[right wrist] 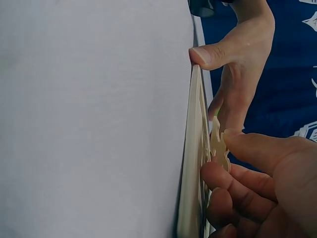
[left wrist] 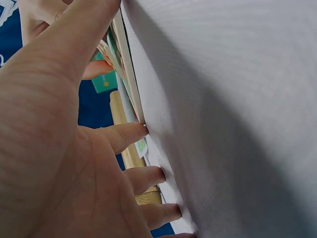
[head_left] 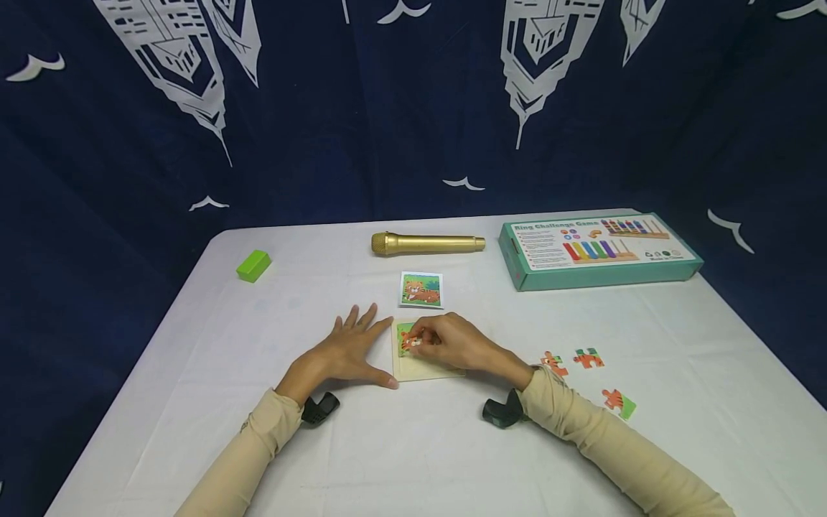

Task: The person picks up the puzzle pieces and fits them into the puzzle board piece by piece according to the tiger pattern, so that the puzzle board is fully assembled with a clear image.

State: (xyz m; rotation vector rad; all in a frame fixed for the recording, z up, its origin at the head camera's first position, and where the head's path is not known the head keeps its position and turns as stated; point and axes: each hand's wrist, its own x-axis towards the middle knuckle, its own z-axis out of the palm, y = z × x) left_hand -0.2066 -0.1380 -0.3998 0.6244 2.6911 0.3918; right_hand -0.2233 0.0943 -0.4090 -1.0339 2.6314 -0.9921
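A wooden puzzle tray (head_left: 423, 370) lies flat in front of me, with part of an orange-and-green animal picture in its upper left. My left hand (head_left: 352, 353) is spread wide on the table, thumb and index fingertips at the tray's left edge. Over the tray, my right hand (head_left: 457, 342) pinches a jigsaw piece (right wrist: 218, 144) between thumb and fingers. In the right wrist view that piece stands tilted close above the tray's surface. The right fingers hide part of the picture in the head view. Just behind the tray is a matching picture card (head_left: 422, 290).
Three loose jigsaw pieces, one (head_left: 589, 358) farthest back, lie by the right forearm. A gold microphone (head_left: 428, 244) lies behind the card. A green ring game box (head_left: 601, 250) sits at the back right, and a green block (head_left: 254, 266) at the back left.
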